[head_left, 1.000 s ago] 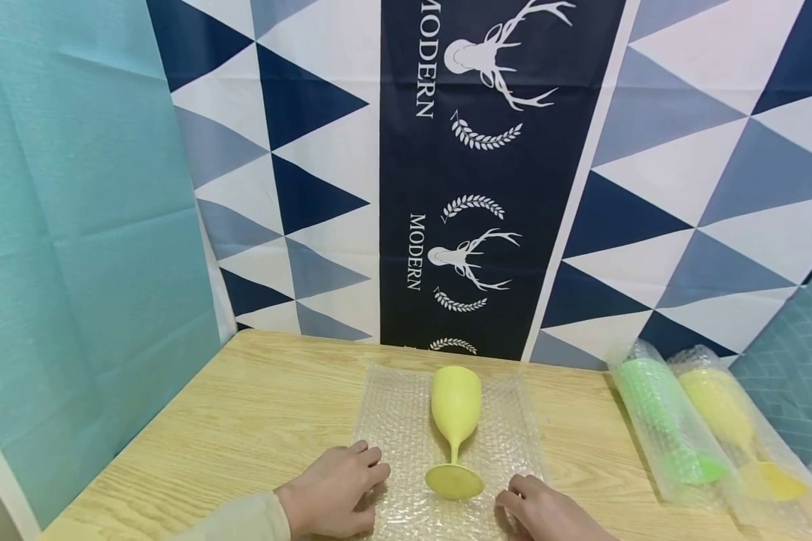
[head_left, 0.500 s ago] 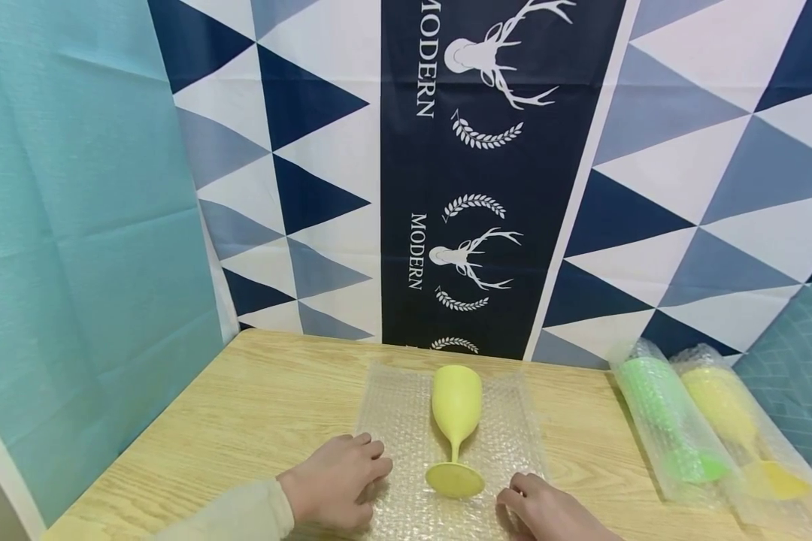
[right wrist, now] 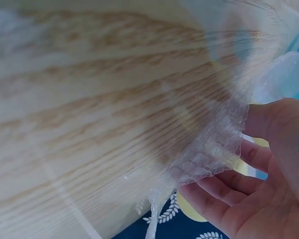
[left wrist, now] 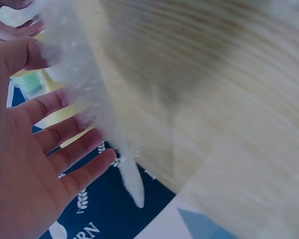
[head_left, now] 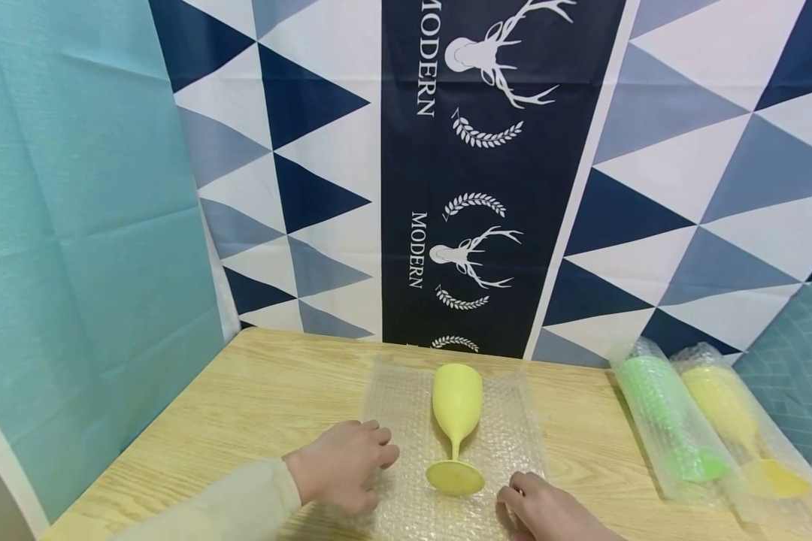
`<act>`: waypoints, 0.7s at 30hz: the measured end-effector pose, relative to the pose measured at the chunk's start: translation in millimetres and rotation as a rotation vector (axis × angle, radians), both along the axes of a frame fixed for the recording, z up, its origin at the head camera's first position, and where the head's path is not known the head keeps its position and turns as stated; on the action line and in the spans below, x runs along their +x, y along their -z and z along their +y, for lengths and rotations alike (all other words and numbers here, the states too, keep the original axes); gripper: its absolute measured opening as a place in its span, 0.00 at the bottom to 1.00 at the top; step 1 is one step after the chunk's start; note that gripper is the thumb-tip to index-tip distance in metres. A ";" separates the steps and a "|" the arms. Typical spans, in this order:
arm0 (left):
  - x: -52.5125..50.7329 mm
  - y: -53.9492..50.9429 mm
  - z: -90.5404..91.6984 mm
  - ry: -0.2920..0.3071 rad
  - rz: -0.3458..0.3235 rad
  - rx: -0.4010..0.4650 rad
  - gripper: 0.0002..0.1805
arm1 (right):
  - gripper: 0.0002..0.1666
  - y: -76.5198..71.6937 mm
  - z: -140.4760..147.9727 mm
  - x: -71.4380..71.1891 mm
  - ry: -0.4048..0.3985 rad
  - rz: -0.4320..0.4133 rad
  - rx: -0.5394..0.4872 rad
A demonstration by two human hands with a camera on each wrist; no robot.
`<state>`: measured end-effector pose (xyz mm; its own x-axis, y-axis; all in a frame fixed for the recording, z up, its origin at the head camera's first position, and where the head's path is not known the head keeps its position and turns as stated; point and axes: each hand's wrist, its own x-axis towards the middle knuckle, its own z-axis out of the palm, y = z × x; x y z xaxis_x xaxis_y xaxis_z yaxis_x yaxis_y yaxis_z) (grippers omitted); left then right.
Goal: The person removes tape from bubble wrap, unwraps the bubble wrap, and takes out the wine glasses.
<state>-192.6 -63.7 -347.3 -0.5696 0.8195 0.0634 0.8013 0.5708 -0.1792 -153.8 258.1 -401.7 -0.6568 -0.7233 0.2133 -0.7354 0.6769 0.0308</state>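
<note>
A yellow goblet (head_left: 456, 406) lies on its side on a sheet of bubble wrap (head_left: 406, 481), with its foot towards me. My left hand (head_left: 348, 466) holds the sheet's left edge, which is raised a little off the table. In the left wrist view, the thumb and fingertips (left wrist: 50, 54) meet the wrap and are partly hidden by it. At the sheet's right edge near the front is my right hand (head_left: 544, 511), its fingers bent. In the right wrist view, creased wrap (right wrist: 209, 154) lies between the thumb and fingers. Neither hand touches the goblet.
On the right of the wooden table (head_left: 243, 406) lie a green goblet (head_left: 670, 421) and another yellow goblet (head_left: 731, 421), each inside bubble wrap. A patterned cloth (head_left: 325, 188) hangs behind the table. To the left hangs a teal cloth (head_left: 95, 225).
My left hand has shifted slightly right and up, and the sheet's left edge has risen with it. The right hand and the goblet have stayed almost still.
</note>
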 end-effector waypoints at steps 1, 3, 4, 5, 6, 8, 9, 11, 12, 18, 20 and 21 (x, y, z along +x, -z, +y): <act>-0.3 -1.8 1.3 0.000 -0.003 -0.003 0.11 | 0.15 0.0 0.0 0.0 0.000 -0.001 0.000; -1.0 -5.2 4.5 -0.001 -0.003 -0.011 0.11 | 0.15 -0.1 -0.2 0.1 0.008 -0.013 0.002; -1.4 -7.1 6.1 -0.007 -0.011 -0.015 0.11 | 0.15 -0.3 -0.1 0.0 0.012 -0.022 0.004; -1.8 -9.2 7.7 -0.012 -0.019 -0.021 0.12 | 0.15 -0.2 0.0 -0.3 0.013 -0.026 0.002; -2.2 -11.5 9.6 -0.018 -0.025 -0.029 0.13 | 0.15 -0.1 -0.2 -0.3 0.011 -0.025 -0.005; -3.1 -16.4 13.3 -0.031 -0.042 -0.039 0.16 | 0.14 -0.1 -0.4 -0.1 0.008 -0.026 -0.026; -3.4 -19.3 15.1 -0.041 -0.059 -0.039 0.18 | 0.14 -0.1 -0.3 -0.1 0.004 -0.018 -0.035; -4.4 -25.1 18.7 -0.066 -0.099 -0.039 0.22 | 0.14 -0.5 -0.2 -0.3 -0.002 -0.013 -0.056; -5.1 -28.2 20.5 -0.082 -0.123 -0.037 0.24 | 0.14 -0.9 0.0 -0.5 -0.007 -0.010 -0.063; -10.9 -45.2 29.5 -0.188 -0.297 -0.013 0.27 | 0.15 -1.8 1.7 -3.0 -0.047 -0.007 -0.063; -13.6 -49.7 32.5 -0.212 -0.351 -0.004 0.27 | 0.15 -1.6 2.1 -3.5 -0.060 0.005 -0.064; -15.0 -51.8 34.0 -0.222 -0.373 0.001 0.27 | 0.15 -1.4 2.0 -3.6 -0.063 0.006 -0.065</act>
